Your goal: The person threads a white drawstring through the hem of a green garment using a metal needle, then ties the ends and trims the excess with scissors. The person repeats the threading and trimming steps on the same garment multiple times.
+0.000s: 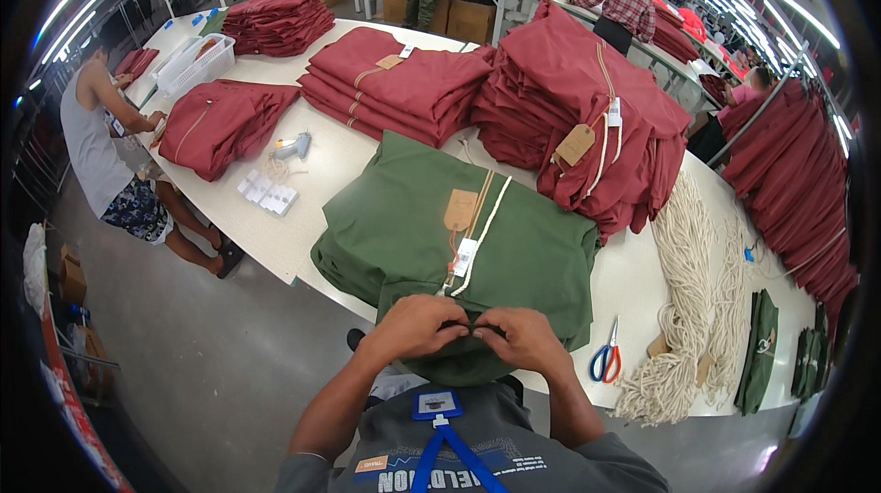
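Observation:
Green folded fabric goods (413, 231) lie stacked at the near edge of the table, with a zip, a white cord, a brown tag (461, 209) and a white label (464, 257) on top. My left hand (420, 324) pinches a fold of the green fabric between thumb and fingers, just below the zip's near end. Close beside it, my right hand (519, 337) pinches the same fold. The hands nearly touch. Scissors with blue and red handles (606, 361) lie on the table to the right of my right hand.
Stacks of red fabric goods (399, 80) stand beyond, the tallest (585, 93) at right. White cords (688, 300) and small green bundles (757, 348) lie right. A glue gun (294, 147) and small white cards (268, 193) lie left. A person (110, 128) stands at the table's left side.

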